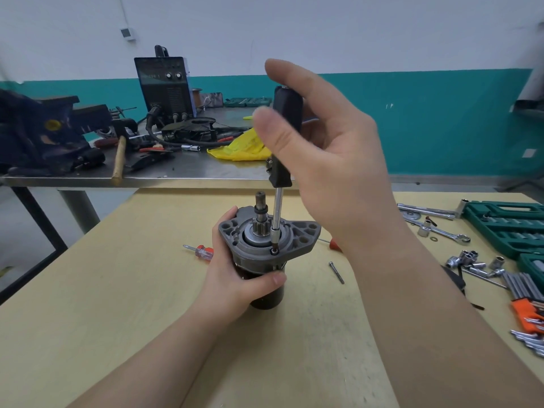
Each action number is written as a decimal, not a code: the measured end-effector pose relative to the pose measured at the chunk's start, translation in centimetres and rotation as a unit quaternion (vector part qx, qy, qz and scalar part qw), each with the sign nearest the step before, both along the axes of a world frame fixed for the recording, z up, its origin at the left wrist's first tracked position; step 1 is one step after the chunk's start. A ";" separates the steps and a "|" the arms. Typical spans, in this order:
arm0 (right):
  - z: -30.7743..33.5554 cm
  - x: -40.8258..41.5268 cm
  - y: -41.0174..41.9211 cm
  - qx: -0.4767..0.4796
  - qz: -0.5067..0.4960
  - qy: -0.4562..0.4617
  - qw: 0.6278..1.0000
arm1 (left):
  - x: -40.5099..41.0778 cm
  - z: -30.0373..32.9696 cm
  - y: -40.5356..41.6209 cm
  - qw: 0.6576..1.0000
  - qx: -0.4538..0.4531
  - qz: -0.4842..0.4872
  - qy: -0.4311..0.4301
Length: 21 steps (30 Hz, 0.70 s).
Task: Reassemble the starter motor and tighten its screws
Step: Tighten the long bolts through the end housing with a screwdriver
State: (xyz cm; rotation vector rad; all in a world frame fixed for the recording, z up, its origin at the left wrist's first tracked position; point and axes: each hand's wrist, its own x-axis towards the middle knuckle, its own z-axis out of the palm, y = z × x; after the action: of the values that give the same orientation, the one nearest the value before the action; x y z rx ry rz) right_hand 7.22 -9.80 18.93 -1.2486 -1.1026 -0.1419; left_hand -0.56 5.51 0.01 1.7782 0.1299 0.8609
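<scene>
The starter motor [266, 245] stands upright on the wooden table [117, 290], grey flange and pinion shaft on top. My left hand [235, 278] grips its black body from the left. A black-handled screwdriver [284, 142] stands vertically, its tip seated in a screw [274, 251] at the flange's front. My right hand [329, 154] is around the handle, thumb and fingers partly spread and blurred. A loose long bolt [336, 272] lies on the table to the motor's right.
A small red-handled screwdriver [200, 251] lies left of the motor. Another red handle [334, 244] peeks out under my right wrist. Sockets [471, 260], wrenches [441, 231], hex keys [527, 293] and a green tool case [506, 225] fill the right side. Behind stands a metal bench [176, 172] with a welder [164, 86].
</scene>
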 end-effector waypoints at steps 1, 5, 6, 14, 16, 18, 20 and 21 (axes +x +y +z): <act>0.0 0.0 0.0 0.001 0.018 0.007 1.000 | 0.0 0.0 0.0 1.000 0.001 -0.001 0.000; -0.1 0.1 -0.1 -0.001 0.039 0.008 0.999 | 0.1 0.0 0.1 1.000 0.003 0.001 -0.003; -0.2 0.1 0.0 -0.003 0.028 -0.004 1.000 | 0.1 -0.1 0.1 1.000 0.005 0.003 -0.003; -0.1 0.1 -0.1 0.016 0.055 0.018 0.998 | -0.1 -0.1 0.1 1.000 0.011 0.013 0.002; -0.1 0.1 -0.1 0.012 0.047 0.012 0.999 | -0.1 -0.1 0.1 1.000 0.011 0.014 -0.001; -0.1 0.1 0.0 0.008 0.039 0.007 0.999 | -0.1 -0.1 0.1 1.000 0.010 0.015 -0.002; -0.2 0.1 0.1 0.012 0.039 0.016 0.999 | -0.1 0.0 0.1 1.000 0.010 0.015 0.002; -0.2 0.1 0.1 0.016 0.042 0.025 0.999 | -0.1 0.0 0.1 1.000 0.010 0.014 0.004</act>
State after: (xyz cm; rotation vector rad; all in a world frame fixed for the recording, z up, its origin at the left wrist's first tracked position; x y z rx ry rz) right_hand 7.32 -9.69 18.74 -1.1698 -1.1036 -0.0637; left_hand -0.64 5.57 -0.02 1.8029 0.1526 0.8774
